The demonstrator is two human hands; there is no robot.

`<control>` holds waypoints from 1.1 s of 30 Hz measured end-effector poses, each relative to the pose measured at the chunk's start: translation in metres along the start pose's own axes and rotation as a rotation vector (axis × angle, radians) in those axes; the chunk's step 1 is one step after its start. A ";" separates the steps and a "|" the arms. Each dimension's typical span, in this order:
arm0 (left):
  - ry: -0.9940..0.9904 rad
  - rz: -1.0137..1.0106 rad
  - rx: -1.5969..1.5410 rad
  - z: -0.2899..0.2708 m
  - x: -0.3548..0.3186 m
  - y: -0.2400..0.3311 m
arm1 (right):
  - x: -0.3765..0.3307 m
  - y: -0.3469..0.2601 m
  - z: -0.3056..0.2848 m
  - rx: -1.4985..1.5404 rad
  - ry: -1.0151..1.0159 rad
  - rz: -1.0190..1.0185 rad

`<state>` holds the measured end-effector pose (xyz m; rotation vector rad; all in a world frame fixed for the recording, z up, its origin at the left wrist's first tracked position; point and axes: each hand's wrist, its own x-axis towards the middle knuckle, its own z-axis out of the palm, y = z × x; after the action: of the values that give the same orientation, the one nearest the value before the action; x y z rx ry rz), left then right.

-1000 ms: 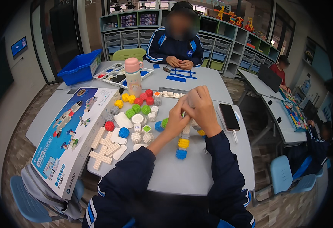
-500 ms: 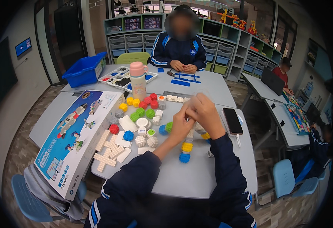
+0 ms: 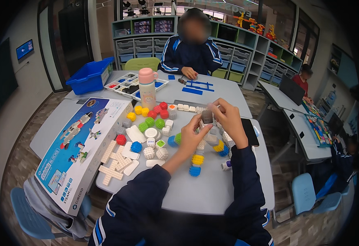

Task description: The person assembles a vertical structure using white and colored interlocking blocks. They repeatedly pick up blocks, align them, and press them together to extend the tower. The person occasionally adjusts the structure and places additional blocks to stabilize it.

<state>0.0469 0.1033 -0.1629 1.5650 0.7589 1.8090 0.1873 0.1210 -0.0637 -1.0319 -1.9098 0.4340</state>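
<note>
My left hand (image 3: 192, 135) is closed, its thumb and fingers pinching a dark grey block (image 3: 207, 117) at the top of a built block model. Close by on the right, my right hand (image 3: 232, 123) has bent fingers at the same block, partly smeared by motion. Below my hands, the model shows pale grey blocks (image 3: 211, 140), a yellow block (image 3: 197, 160) with a blue block (image 3: 194, 171) at its near end, and another yellow block (image 3: 218, 146) on the right. My fingers hide part of the model's middle.
Left of my hands lie loose blocks, including green (image 3: 159, 124), red (image 3: 164, 114) and beige plates (image 3: 112, 172). A pink-topped bottle (image 3: 147, 88), a large box (image 3: 79, 151), a blue bin (image 3: 90, 76) and a phone (image 3: 249, 132) stand or lie around. Opposite sits a person (image 3: 191, 53) by blue strips.
My hands have drawn apart a little, and the dark grey block now shows between them. Across the table, the person has raised one hand off the tabletop.
</note>
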 end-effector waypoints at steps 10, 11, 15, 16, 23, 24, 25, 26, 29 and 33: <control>-0.060 -0.071 0.231 -0.008 -0.004 -0.002 | -0.007 0.003 0.016 -0.275 -0.068 -0.150; -0.031 -0.033 0.191 -0.007 -0.003 -0.004 | -0.008 0.004 0.018 -0.322 -0.034 -0.190; -0.041 0.001 0.106 -0.008 0.000 -0.010 | -0.007 0.010 0.023 -0.440 0.028 -0.291; -0.031 -0.003 0.096 -0.007 0.000 -0.011 | -0.007 0.012 0.024 -0.455 0.054 -0.320; -0.060 -0.090 0.146 -0.009 -0.002 -0.007 | -0.008 0.033 0.034 -0.471 0.251 -0.579; -0.081 -0.130 0.208 -0.011 -0.003 -0.005 | -0.008 0.034 0.034 -0.486 0.280 -0.621; -0.088 -0.099 0.222 -0.011 -0.003 -0.003 | -0.009 0.034 0.034 -0.499 0.313 -0.660; -0.088 -0.076 0.251 -0.011 -0.003 -0.002 | -0.009 0.033 0.032 -0.504 0.332 -0.682; -0.086 -0.081 0.224 -0.008 -0.001 0.001 | -0.007 0.018 0.024 -0.493 0.433 -0.719; -0.097 -0.040 0.323 -0.004 -0.008 0.007 | -0.010 -0.016 0.008 0.056 0.485 -0.552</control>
<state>0.0431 0.0930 -0.1632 1.8118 1.0691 1.6282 0.1754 0.1041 -0.0629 -0.4753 -1.6328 -0.0792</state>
